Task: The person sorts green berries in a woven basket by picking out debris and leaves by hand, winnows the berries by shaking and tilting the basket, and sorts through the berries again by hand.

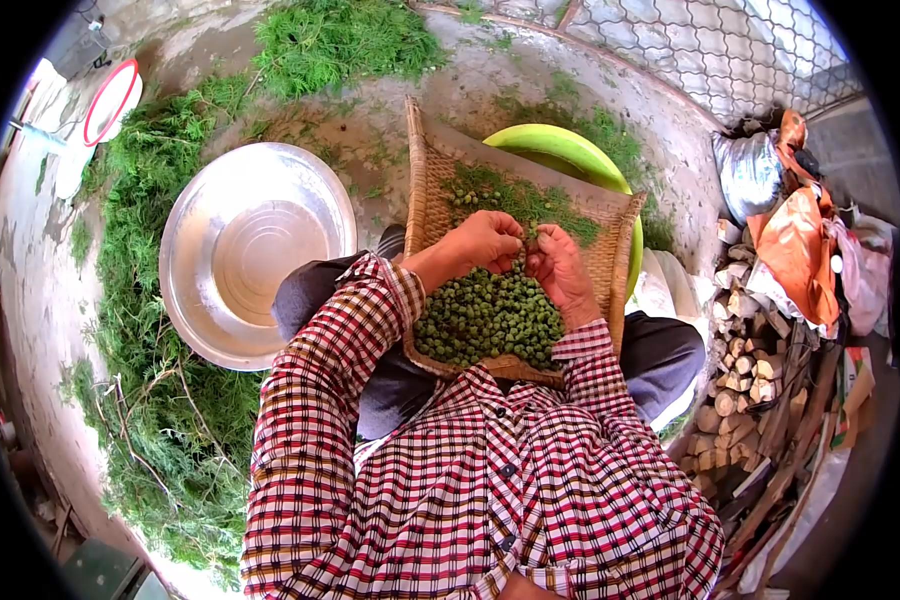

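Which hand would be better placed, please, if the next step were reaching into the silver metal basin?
Probably the left hand: of the two hands over the wicker tray, it is nearer the basin, which lies on the person's left. The right hand is farther off.

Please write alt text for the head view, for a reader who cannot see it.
A seated person holds the left hand and right hand close together over a wicker basket of what look like small green cones. At left are a metal basin and evergreen branches; behind the basket, a yellow-green basin; at right, split firewood.
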`<act>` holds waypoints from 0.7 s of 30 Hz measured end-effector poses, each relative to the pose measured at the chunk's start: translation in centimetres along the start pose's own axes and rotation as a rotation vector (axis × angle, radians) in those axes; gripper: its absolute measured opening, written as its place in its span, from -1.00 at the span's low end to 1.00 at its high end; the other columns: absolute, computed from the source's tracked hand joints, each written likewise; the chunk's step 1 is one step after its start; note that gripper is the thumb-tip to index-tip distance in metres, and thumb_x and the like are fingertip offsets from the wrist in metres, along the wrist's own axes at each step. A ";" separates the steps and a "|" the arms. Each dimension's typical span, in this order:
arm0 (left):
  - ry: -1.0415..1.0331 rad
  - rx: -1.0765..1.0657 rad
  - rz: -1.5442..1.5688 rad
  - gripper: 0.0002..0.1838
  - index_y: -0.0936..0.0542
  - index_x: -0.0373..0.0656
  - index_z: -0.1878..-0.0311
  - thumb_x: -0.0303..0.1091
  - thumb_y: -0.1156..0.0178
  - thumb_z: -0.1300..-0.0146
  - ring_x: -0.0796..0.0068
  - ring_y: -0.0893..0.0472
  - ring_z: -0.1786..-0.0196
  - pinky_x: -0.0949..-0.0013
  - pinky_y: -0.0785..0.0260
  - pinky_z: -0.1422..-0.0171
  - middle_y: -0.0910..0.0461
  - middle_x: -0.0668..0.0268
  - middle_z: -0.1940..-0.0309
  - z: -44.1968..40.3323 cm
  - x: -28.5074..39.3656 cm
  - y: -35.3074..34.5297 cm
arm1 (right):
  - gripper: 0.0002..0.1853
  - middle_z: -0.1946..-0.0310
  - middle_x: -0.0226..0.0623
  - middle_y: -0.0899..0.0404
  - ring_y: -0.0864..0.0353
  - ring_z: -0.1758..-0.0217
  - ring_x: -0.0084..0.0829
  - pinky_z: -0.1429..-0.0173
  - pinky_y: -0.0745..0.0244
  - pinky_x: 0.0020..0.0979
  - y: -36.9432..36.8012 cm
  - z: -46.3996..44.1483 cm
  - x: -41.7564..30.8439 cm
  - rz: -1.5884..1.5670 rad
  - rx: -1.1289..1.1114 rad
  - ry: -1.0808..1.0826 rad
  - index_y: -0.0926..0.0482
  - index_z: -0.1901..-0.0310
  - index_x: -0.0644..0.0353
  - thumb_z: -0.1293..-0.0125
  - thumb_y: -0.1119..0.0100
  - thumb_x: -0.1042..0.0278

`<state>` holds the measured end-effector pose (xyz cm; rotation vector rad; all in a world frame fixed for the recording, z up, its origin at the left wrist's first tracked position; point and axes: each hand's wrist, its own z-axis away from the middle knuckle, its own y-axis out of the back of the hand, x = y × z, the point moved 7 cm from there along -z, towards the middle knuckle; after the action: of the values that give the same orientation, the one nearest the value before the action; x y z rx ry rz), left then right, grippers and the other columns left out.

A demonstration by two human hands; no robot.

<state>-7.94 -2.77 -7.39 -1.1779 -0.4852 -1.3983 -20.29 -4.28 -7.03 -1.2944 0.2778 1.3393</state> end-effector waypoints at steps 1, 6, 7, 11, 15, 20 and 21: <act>-0.009 0.001 -0.025 -0.82 -0.47 -0.26 0.17 -0.38 -0.13 -0.21 0.57 -0.56 0.47 0.52 -0.43 0.43 -0.53 0.34 0.45 0.0 0.1 0.0 | -0.85 0.44 -0.45 -0.48 -0.43 0.52 -0.65 0.43 -0.40 -0.65 -0.3 0.1 -0.4 0.011 0.023 0.030 -0.40 0.17 0.19 -0.26 -0.09 0.41; 0.002 -0.003 -0.058 -0.84 -0.50 -0.25 0.23 -0.36 -0.13 -0.21 0.57 -0.56 0.47 0.53 -0.43 0.42 -0.53 0.35 0.48 -0.1 0.1 0.0 | -0.85 0.45 -0.49 -0.46 -0.41 0.53 -0.69 0.46 -0.37 -0.67 -0.9 0.0 -1.1 0.286 -0.001 0.084 -0.43 0.18 0.19 -0.25 -0.12 0.39; 0.006 -0.019 -0.059 -0.85 -0.50 -0.24 0.24 -0.35 -0.14 -0.21 0.57 -0.56 0.46 0.53 -0.43 0.41 -0.53 0.36 0.49 -0.1 0.1 -0.1 | -0.87 0.46 -0.49 -0.46 -0.40 0.54 -0.70 0.47 -0.35 -0.68 -0.8 0.0 -1.1 0.327 -0.005 0.094 -0.45 0.19 0.20 -0.26 -0.11 0.40; 0.005 -0.060 -0.014 -0.84 -0.50 -0.24 0.24 -0.34 -0.14 -0.21 0.56 -0.56 0.47 0.51 -0.45 0.39 -0.53 0.36 0.48 -0.1 -0.2 -0.2 | -0.91 0.49 -0.49 -0.46 -0.38 0.55 -0.70 0.48 -0.33 -0.68 -0.1 -0.1 -0.8 0.241 0.033 0.078 -0.46 0.24 0.21 -0.26 -0.10 0.41; -0.015 -0.118 0.097 -0.81 -0.47 -0.23 0.20 -0.31 -0.13 -0.23 0.55 -0.56 0.43 0.48 -0.46 0.36 -0.54 0.33 0.42 0.0 0.0 -0.6 | -0.92 0.51 -0.48 -0.45 -0.37 0.56 -0.70 0.47 -0.32 -0.66 -0.1 0.0 -1.0 0.277 0.041 0.081 -0.45 0.26 0.22 -0.28 -0.06 0.42; 0.033 -0.117 0.135 -0.77 -0.43 -0.21 0.14 -0.24 -0.08 -0.28 0.50 -0.56 0.41 0.41 -0.48 0.32 -0.53 0.29 0.38 0.3 0.0 -1.0 | -0.91 0.52 -0.49 -0.43 -0.35 0.56 -0.70 0.47 -0.31 -0.65 -1.6 0.5 -2.3 0.587 0.078 0.150 -0.44 0.29 0.23 -0.30 -0.02 0.40; 0.045 -0.111 0.171 -0.77 -0.41 -0.21 0.13 -0.24 -0.06 -0.29 0.47 -0.56 0.41 0.38 -0.48 0.30 -0.52 0.27 0.38 0.1 -0.3 -0.9 | -0.90 0.53 -0.49 -0.42 -0.35 0.55 -0.69 0.47 -0.31 -0.64 -2.1 0.7 -2.6 0.707 0.080 0.185 -0.43 0.28 0.24 -0.30 -0.01 0.39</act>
<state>-8.81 -2.29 -7.30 -1.2443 -0.2713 -1.3140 -19.72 -4.56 -3.62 -1.3040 0.9765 1.7645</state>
